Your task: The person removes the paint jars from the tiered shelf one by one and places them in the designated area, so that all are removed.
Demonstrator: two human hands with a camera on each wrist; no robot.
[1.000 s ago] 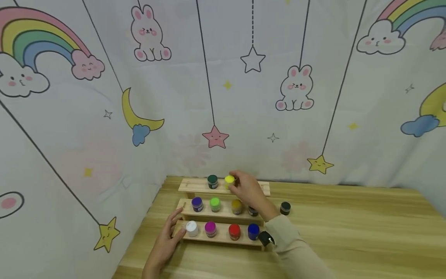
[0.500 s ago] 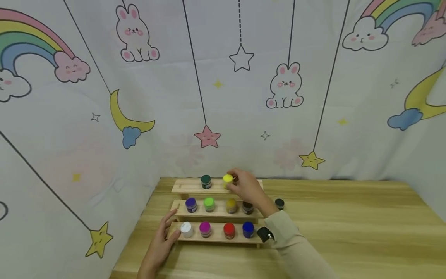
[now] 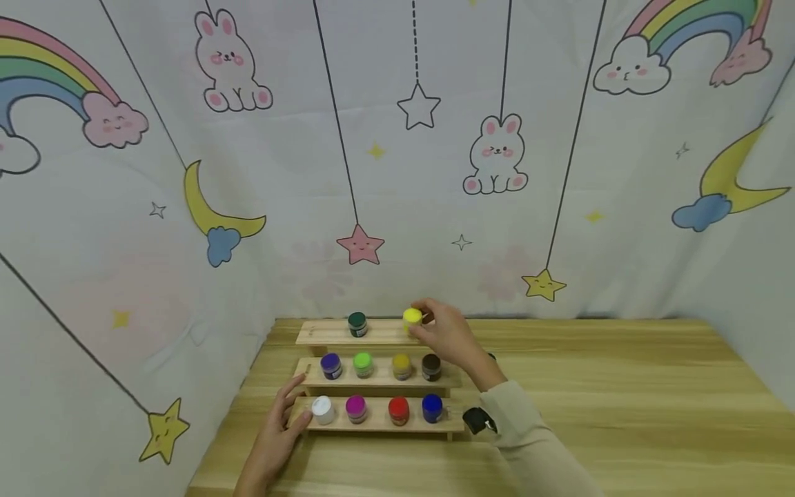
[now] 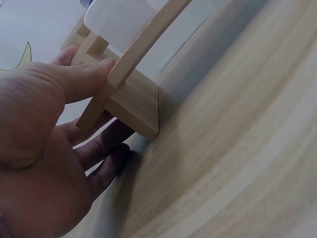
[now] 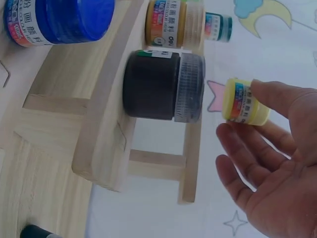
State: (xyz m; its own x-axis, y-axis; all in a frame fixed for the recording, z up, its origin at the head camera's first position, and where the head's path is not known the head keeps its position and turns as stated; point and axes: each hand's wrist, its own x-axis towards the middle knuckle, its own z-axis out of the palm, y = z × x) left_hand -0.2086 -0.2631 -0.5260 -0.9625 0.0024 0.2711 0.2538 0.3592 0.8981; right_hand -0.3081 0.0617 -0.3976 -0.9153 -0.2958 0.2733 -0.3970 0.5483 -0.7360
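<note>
At the left of the head view we see a person's left hand (image 3: 273, 431) at the near left end of a three-tier wooden rack (image 3: 377, 416) on a wood-grain counter (image 3: 621, 407); the left wrist view adds what the head view hides, the thumb on the front tier and the other fingers bent behind the rack's end, gripping it. Along the front tier we find, from the left, a white jar (image 3: 323, 410), close to that thumb, a magenta jar (image 3: 356, 409), a red jar (image 3: 399, 411) and a blue jar (image 3: 432, 408). The middle tier carries a violet jar (image 3: 331, 366), a light green jar (image 3: 363, 365), an ochre jar (image 3: 401, 366) and a blackish jar (image 3: 431, 367). On the top tier stands a dark green jar (image 3: 357, 324), and to its right the right hand (image 3: 450, 335) pinches a yellow jar (image 3: 412, 320) between thumb and fingers. From the head view alone we might take the yellow jar to be standing on the tier; the right wrist view shows it apart from the wood, with its printed label, and with the lower fingers loosely curved. That view also gives us a dark lid (image 5: 37, 232) beside the rack, mostly covered by the right arm in the head view. Rightmost, we notice a black band (image 3: 478, 420) by the beige sleeve (image 3: 528, 442).
</note>
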